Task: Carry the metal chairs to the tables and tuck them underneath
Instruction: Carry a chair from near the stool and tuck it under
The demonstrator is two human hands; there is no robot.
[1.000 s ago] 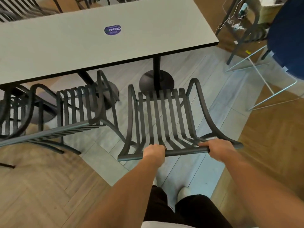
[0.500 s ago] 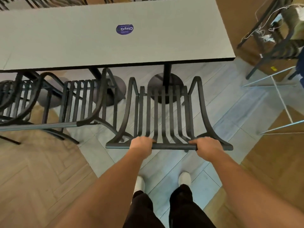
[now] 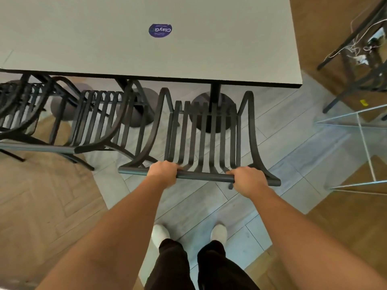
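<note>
**benchrat:** Black slatted metal chair [image 3: 201, 135], both fists on it. Your left hand [image 3: 162, 174] and right hand [image 3: 249, 181] are each clenched around the round top rail of the backrest, set well apart. I reckon that wide grip is there so you can steer it straight and stop it twisting as it goes in.

**tuckedin:** Makes sense. Where's the chair sitting relative to the pale grey rectangular table [image 3: 240, 49]?

**benchrat:** Right in front of it, near the table's right end. The front edge of the seat is about at the table's near edge, armrest tips almost level with it, so I'd call it barely started on the tuck. The backrest is well out over the grey floor tiles [image 3: 282, 147].

**tuckedin:** Anything in the way?

**benchrat:** The round black pedestal base [image 3: 211, 114] shows through the seat slats, dead ahead. My guess is the chair legs have to straddle it or stop short. Can't see the legs from up here, so can't tell if they're on the floor.

**tuckedin:** And the neighbour?

**benchrat:** A second matching black slatted chair [image 3: 98, 122] stands just beside on the left, already further under. Armrests look close, so you'll want to push straight.
</note>
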